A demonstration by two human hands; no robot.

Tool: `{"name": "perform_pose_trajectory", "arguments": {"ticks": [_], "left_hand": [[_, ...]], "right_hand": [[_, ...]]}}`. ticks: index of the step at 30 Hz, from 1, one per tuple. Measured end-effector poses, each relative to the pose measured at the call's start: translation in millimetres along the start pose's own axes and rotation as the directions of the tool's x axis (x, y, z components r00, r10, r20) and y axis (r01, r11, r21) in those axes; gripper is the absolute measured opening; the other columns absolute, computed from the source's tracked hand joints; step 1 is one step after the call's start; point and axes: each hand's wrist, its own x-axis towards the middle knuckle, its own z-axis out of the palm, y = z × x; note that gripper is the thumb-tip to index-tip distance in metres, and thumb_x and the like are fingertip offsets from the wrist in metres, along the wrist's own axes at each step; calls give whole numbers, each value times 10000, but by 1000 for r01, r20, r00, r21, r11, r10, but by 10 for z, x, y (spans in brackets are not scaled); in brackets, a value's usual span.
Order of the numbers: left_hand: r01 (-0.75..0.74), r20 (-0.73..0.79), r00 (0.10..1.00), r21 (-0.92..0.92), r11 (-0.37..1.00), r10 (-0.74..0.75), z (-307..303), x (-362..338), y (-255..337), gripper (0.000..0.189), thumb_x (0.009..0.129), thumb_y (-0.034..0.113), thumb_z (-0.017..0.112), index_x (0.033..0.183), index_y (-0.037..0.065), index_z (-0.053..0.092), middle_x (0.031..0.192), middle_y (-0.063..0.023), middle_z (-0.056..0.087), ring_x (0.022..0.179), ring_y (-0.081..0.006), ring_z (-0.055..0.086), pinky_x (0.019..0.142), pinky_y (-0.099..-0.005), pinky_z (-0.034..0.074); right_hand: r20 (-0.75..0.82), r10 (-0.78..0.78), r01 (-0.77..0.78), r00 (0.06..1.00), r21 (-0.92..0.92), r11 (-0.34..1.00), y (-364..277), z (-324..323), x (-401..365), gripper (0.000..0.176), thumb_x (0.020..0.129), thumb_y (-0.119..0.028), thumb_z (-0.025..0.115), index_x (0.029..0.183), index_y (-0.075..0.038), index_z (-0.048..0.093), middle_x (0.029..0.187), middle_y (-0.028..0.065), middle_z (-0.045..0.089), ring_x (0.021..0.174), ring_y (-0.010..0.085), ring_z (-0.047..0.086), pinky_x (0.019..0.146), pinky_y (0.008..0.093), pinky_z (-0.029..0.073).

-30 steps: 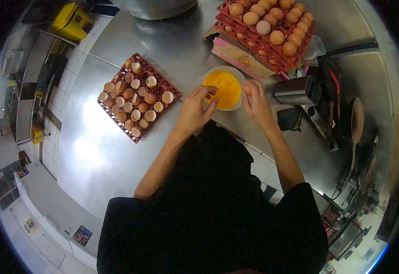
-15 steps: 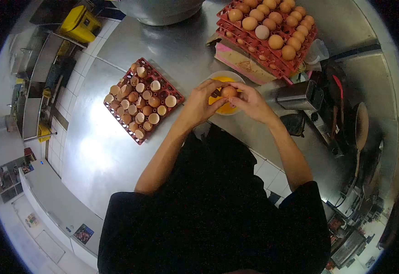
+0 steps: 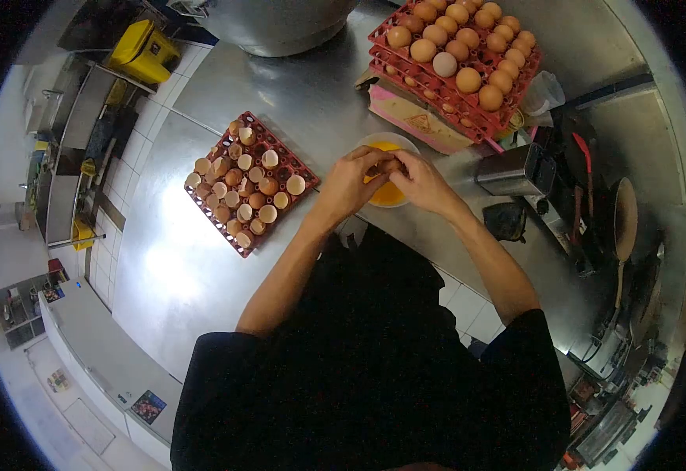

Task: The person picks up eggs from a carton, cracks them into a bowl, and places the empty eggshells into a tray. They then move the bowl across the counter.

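My left hand [image 3: 349, 185] and my right hand [image 3: 424, 185] meet over a white bowl [image 3: 412, 145], fingers curled together around an egg. The fingers hide nearly all of the egg, so I cannot make out whether its shell is split. Yellow-orange liquid egg [image 3: 387, 195] lies in the bowl below. Left of my hands, a red egg tray [image 3: 294, 162] holds many opened, mostly hollow eggshells [image 3: 245, 187]. Beyond the bowl, stacked red trays [image 3: 490, 125] carry whole brown eggs [image 3: 468, 80] and rest on a pink-and-tan box [image 3: 417, 123].
A large metal bowl [image 3: 280, 27] stands at the table's far side. To the right are a stainless-steel container [image 3: 508, 170], a black cloth-like item [image 3: 505, 221], a red-ended utensil [image 3: 582, 145] and a frying pan [image 3: 625, 220]. The steel table [image 3: 162, 235] has a near edge by my body.
My hands have closed in and turned over the bowl, and the egg that showed between my fingertips is now mostly covered. The whole view has shifted slightly.
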Motion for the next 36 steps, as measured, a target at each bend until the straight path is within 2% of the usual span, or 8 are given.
{"name": "perform_pose_trajectory", "arguments": {"ticks": [20, 23, 26, 28, 30, 31, 33, 36], "left_hand": [[-3, -138, 990, -32, 999, -1, -34, 8, 24, 328, 873, 97, 780, 1175, -29, 756, 1102, -177, 765, 932, -316, 789, 875, -398, 635], [-52, -56, 997, 60, 997, 56, -128, -7, 73, 338, 888, 59, 772, 1214, -28, 740, 1190, -170, 749, 998, -289, 788, 890, -380, 641], [-174, -40, 974, 494, 852, 222, -128, -28, 105, 332, 882, 35, 757, 1209, -16, 737, 1198, -167, 738, 1020, -276, 780, 904, -379, 636], [-167, -135, 961, 412, 896, 241, -114, -49, 105, 315, 910, 35, 749, 1223, -3, 742, 1201, -164, 735, 1029, -276, 781, 906, -385, 639], [-63, -204, 977, 4, 998, 62, -54, -81, 134, 284, 956, 73, 751, 1232, 5, 740, 1184, -154, 735, 1030, -273, 782, 906, -381, 642], [-19, -230, 973, -121, 992, -10, 24, -65, 124, 275, 975, 94, 753, 1234, 5, 739, 1188, -153, 737, 1031, -269, 782, 909, -376, 641], [23, -274, 957, -249, 968, -93, 89, -77, 109, 268, 993, 115, 755, 1237, 6, 739, 1192, -153, 740, 1032, -265, 781, 913, -371, 640], [36, -219, 966, -407, 913, -136, 9, -151, 240, 284, 1000, 152, 770, 1241, 6, 737, 1213, -145, 746, 1002, -250, 775, 870, -369, 635]], "right_hand": [[69, -98, 108, 993, -171, 979, -122, -248, -93, 430, 963, -119, 643, 1368, 28, 645, 1239, 206, 681, 1123, 360, 692, 965, 451, 552], [36, -244, 240, 969, -366, 899, -179, -285, -146, 443, 958, -77, 652, 1393, 5, 648, 1293, 165, 655, 1162, 360, 674, 980, 456, 555], [-2, -344, 267, 939, -626, 733, -248, -350, -211, 457, 933, -51, 679, 1387, -10, 656, 1317, 139, 650, 1174, 371, 663, 986, 465, 562], [10, -381, 279, 925, -699, 659, -320, -369, -214, 462, 914, -44, 698, 1373, -14, 660, 1324, 133, 657, 1176, 382, 660, 988, 472, 567], [-128, -393, 205, 911, -686, 699, -399, -351, -244, 438, 883, 17, 737, 1315, -28, 677, 1325, 124, 667, 1186, 327, 686, 1005, 427, 570], [-88, -418, 257, 904, -669, 698, -367, -301, -238, 438, 883, 17, 737, 1315, -28, 677, 1325, 124, 667, 1186, 327, 686, 1005, 427, 570], [-156, 21, -25, 988, -25, 999, -245, -201, -250, 459, 870, 71, 750, 1310, -27, 663, 1327, 107, 674, 1198, 242, 698, 1038, 379, 553], [-194, 24, 59, 981, 410, 910, -53, -21, -216, 502, 877, 85, 753, 1355, -9, 633, 1325, 99, 666, 1199, 193, 686, 1054, 346, 539]]}}
